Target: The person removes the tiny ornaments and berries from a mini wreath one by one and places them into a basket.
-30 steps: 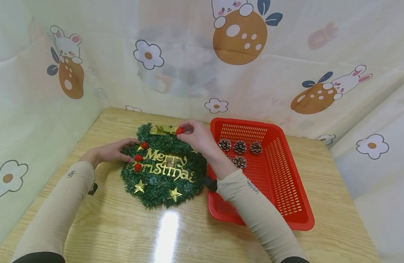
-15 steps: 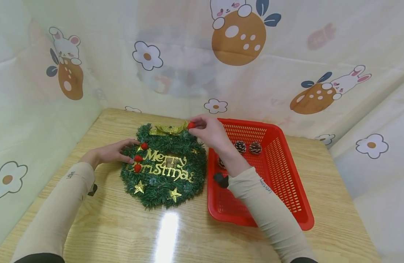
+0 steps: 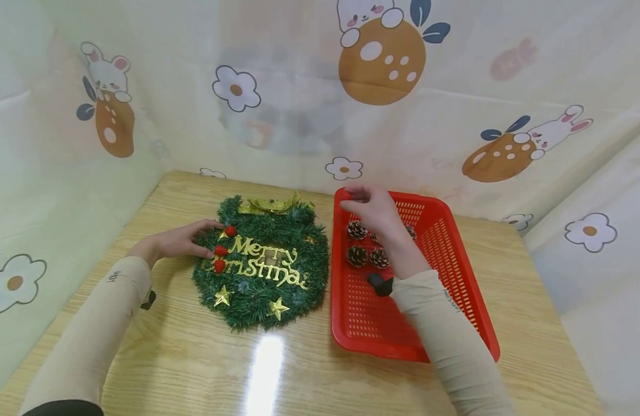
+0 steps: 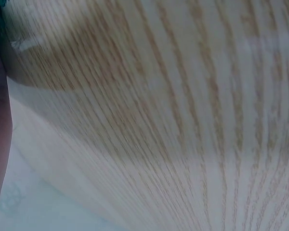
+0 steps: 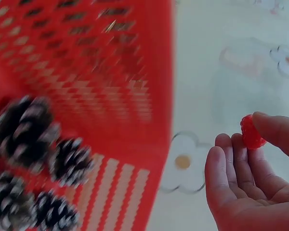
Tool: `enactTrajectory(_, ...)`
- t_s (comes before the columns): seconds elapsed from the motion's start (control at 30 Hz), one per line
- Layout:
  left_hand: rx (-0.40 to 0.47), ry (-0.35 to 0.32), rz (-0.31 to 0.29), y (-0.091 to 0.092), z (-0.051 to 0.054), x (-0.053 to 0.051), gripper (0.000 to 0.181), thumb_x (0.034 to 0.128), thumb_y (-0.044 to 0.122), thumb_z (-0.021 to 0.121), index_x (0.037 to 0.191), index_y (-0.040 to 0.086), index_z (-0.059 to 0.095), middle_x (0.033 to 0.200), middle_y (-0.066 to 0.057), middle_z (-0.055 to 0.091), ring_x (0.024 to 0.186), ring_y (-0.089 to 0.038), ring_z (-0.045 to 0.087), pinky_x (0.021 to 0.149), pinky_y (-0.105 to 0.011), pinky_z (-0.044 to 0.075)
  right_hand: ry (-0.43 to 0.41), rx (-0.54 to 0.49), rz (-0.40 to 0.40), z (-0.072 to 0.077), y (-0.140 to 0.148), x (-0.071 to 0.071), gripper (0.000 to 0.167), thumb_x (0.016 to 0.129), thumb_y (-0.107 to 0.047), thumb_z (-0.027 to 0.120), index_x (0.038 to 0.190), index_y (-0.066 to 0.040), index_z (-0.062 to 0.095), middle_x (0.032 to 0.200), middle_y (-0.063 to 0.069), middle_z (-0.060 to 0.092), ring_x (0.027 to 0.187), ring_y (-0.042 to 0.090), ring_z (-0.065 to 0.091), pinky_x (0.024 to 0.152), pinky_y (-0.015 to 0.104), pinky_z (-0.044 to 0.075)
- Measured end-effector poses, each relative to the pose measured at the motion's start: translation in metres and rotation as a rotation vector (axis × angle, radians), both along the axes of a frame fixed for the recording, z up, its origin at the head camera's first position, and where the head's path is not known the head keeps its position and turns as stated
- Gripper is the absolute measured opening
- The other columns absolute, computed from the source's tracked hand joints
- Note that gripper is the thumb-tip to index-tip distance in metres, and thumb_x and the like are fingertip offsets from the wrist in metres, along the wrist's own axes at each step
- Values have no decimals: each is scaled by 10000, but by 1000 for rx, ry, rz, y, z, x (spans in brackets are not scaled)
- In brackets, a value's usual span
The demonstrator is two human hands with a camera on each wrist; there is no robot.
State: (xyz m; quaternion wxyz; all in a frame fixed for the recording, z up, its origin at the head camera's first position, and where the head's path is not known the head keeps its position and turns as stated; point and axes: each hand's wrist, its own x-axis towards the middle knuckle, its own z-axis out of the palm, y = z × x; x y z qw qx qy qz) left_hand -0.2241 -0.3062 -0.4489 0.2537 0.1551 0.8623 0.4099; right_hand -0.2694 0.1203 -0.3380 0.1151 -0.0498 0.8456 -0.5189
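Note:
In the head view, my left hand [image 3: 181, 240] rests at the left edge of a green Christmas wreath [image 3: 278, 292], its fingers and thumb spread apart. Golden "Merry Christmas" lettering [image 3: 262, 248], gold stars [image 3: 278, 308] and a gold bow [image 3: 267, 205] decorate it. Three red berries [image 3: 221, 250] lie on its left side, near the left thumb. Over the back left corner of the red basket [image 3: 340, 312] is my right hand [image 3: 374, 211]. Between thumb and index finger it pinches a bumpy red raspberry [image 5: 252, 132], plainest in the right wrist view.
Several pine cones [image 3: 358, 256] sit in the back left part of the basket, some hidden behind the right arm. The basket stands right of the wreath on a wooden table [image 3: 195, 358]. A patterned curtain [image 3: 288, 104] hangs behind and at both sides.
My right hand has moved right, from the wreath's bow to over the basket's back left corner, with the raspberry still pinched. The left hand and the wreath have stayed in place.

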Motion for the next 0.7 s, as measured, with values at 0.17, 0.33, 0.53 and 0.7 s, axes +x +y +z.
enactTrajectory(0.17,-15,2,8,-1,-2,0,775,904,246,720,1523,109,275,1540,-258,218,1398,-478,213,1084,-665,211,-24,33,-64,-12,20,-5,389,947,-169,651,1307,-48,569,1274,127,559,1154,296,505,989,444,445)
enactTrajectory(0.33,-8,-8,11,0,-2,0,780,901,240,722,1524,106,272,1542,-263,208,1398,-482,206,1087,-668,196,-52,67,-107,-26,35,-12,397,950,-181,648,1308,-32,566,1266,146,554,1134,314,502,983,440,446)
enactTrajectory(0.53,-9,-16,19,1,1,2,773,904,233,718,1523,109,272,1541,-264,206,1401,-481,199,1088,-670,188,-84,96,-158,-42,50,-22,427,950,-191,644,1333,-24,554,1267,159,552,1025,291,504,875,422,460)
enactTrajectory(0.7,-8,-11,11,1,2,2,776,900,230,722,1521,101,274,1542,-274,198,1402,-487,192,1092,-669,183,-111,105,-186,-50,59,-25,430,959,-184,627,1349,-23,545,1275,166,546,993,276,495,865,449,456)
